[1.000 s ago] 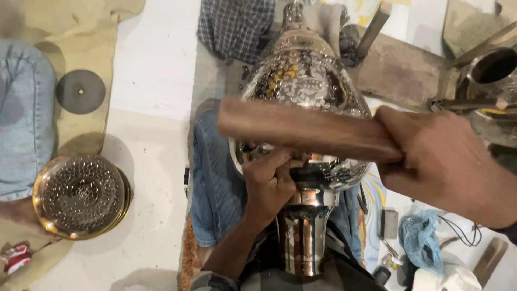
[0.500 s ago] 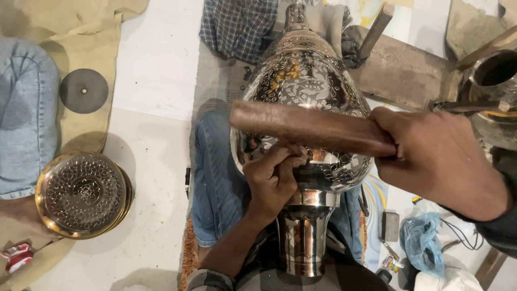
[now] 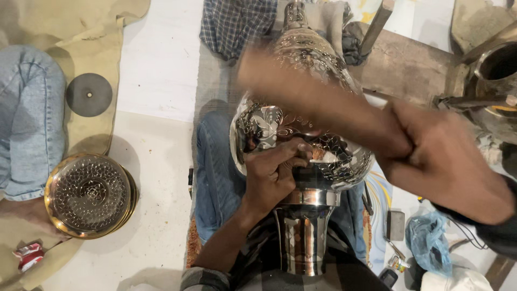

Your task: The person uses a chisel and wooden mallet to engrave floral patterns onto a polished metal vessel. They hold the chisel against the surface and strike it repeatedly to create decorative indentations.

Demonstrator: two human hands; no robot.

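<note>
On the far left I see another person's denim-clad knee [image 3: 27, 118], a dark round disc [image 3: 89, 95] on tan cloth, and a brass embossed bowl [image 3: 89, 195] on the pale floor, all well apart from my work. Moving in, my left hand [image 3: 274, 172] presses against the lower belly of the engraved metal vase [image 3: 307, 134], which lies across my lap with its foot toward me and its neck pointing away; the fingers are curled together and seem to pinch something small against the surface, though I cannot tell what. My right hand [image 3: 441, 161] is clamped around a wooden mallet [image 3: 318, 97], blurred in mid-swing over the vase. I judge this to be the striking step of chasing the pattern; the next blow calls for a true landing clear of my left knuckles. Room is tight on the right: a wooden block [image 3: 409, 64], a metal pot [image 3: 495, 81] and a blue bag [image 3: 428, 242] crowd that side
</note>
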